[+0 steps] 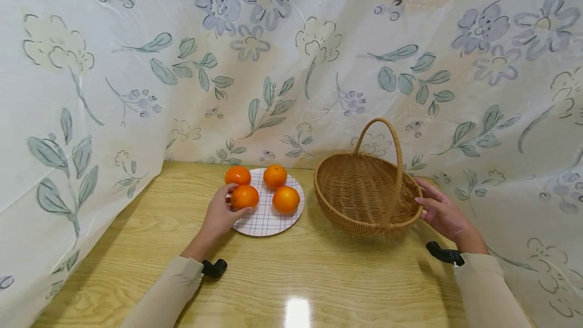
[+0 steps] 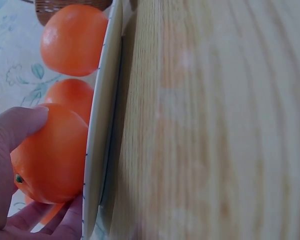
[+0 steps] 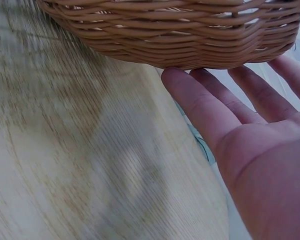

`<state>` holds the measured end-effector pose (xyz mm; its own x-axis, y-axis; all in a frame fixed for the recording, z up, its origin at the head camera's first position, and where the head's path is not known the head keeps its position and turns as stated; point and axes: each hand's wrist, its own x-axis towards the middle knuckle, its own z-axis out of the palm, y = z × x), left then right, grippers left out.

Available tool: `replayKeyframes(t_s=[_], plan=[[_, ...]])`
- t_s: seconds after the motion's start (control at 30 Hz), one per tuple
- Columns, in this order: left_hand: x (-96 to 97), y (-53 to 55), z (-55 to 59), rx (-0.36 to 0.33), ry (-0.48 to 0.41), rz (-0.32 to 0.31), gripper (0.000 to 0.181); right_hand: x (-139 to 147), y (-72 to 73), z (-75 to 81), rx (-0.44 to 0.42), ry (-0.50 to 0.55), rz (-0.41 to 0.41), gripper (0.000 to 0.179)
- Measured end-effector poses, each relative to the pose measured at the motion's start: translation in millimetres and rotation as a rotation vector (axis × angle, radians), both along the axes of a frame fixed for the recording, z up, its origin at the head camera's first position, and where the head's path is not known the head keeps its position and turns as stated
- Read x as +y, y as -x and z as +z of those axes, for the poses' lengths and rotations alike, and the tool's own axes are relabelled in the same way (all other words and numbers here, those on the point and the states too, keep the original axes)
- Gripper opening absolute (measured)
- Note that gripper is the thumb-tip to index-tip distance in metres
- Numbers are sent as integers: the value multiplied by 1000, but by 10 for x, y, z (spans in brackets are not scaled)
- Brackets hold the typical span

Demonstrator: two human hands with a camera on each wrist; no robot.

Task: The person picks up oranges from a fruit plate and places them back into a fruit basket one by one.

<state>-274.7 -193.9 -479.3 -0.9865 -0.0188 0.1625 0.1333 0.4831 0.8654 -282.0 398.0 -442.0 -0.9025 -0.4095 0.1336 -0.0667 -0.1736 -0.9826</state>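
On a white plate with a blue grid (image 1: 264,224) lie several oranges. My left hand (image 1: 220,210) has its thumb and fingers around the front-left orange (image 1: 245,199), which is still low over the plate; the left wrist view shows its green stem spot on this orange (image 2: 52,155). Behind it is another orange (image 1: 238,176), and two more, a back one (image 1: 275,176) and a front one (image 1: 286,200), sit on the plate's right half. My right hand (image 1: 444,211) touches the right side of a wicker basket (image 1: 355,186); in the right wrist view its extended fingers (image 3: 200,102) meet the woven wall.
The basket's tall arched handle (image 1: 396,140) rises above its rim. Everything stands on a light wooden table (image 1: 273,272). A flowered cloth (image 1: 273,90) hangs behind the table and along both sides.
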Motion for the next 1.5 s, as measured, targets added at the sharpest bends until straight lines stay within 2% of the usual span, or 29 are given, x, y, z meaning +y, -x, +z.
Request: replayKeyframes(t_s=[0.2, 0.47, 0.77, 0.97, 1.5], plan=[[5, -2, -12, -9, -16, -14, 77, 13, 0, -14, 4, -4, -3, 62], [26, -50, 38, -38, -44, -44, 75, 20, 24, -18, -16, -32, -29, 63], [94, -81, 134, 11, -74, -95, 72, 13, 36, -17, -11, -7, -6, 62], [172, -87, 242, 36, -86, -126, 73, 23, 28, -8, -12, 36, 15, 63], [402, -82, 630, 21, -170, -253, 75, -51, -95, -7, -17, 53, 14, 61]])
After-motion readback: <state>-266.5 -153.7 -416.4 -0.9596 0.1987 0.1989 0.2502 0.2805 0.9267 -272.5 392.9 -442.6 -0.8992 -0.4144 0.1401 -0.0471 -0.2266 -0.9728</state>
